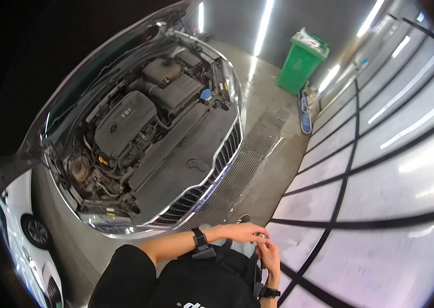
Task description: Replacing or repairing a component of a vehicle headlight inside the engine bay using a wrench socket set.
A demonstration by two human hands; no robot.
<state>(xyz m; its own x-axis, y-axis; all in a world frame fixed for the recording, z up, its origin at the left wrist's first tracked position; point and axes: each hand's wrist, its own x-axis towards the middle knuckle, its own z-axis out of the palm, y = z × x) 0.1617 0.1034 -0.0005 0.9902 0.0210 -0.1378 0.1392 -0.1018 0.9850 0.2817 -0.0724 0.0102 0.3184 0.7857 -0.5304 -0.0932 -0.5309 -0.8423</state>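
My left hand (243,232) and my right hand (269,253) meet in front of my body, low in the picture. Their closed fingers come together around a small, shiny bit that is too small to name. Black straps with dark boxes sit on both wrists. Ahead and to the left, the car's bonnet is up over the engine bay (147,118). In it I see a dark engine cover (124,123), a black air filter box (175,92) and a blue cap (205,94). Neither hand touches the car.
A chrome-edged grille (227,149) faces me beside a metal floor grating (263,136). A green wheeled bin (303,64) stands at the far right, with a blue, long flat object (305,115) by it. Glossy panels (376,149) line the right. A white car (24,236) is at left.
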